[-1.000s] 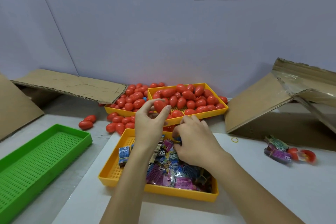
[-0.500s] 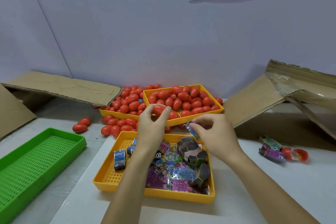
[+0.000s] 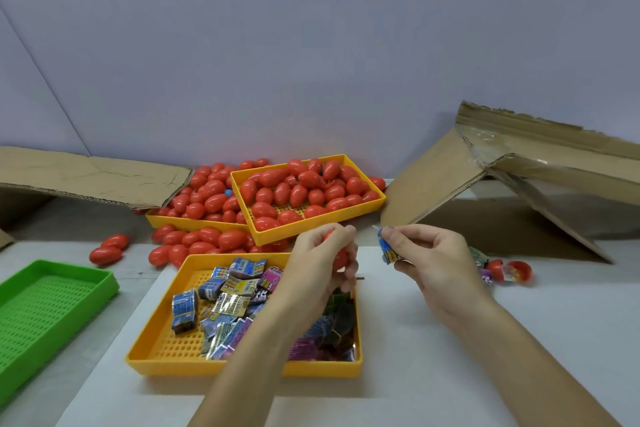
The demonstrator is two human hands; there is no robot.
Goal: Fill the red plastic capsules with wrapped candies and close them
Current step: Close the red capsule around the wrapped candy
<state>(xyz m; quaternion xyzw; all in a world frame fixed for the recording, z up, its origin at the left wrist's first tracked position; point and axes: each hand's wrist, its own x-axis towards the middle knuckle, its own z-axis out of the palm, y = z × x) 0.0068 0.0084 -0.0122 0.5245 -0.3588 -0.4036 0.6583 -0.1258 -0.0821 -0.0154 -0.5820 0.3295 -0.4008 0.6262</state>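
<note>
Right hand (image 3: 427,255) has lifted clear of the candy tray (image 3: 157,333), now pinching a blue wrapped candy (image 3: 389,251) just beside the left hand (image 3: 320,258), whose curled fingers grip a red capsule (image 3: 337,255); insertion likely next.

Bright, even light from overhead; soft shadows lie under the yellow tray (image 3: 166,362) and cardboard (image 3: 450,163). Slight softness overall, with wide-angle bending at the edges.

Trays (image 3: 194,362) and capsules (image 3: 105,255) on table (image 3: 519,340)
</note>
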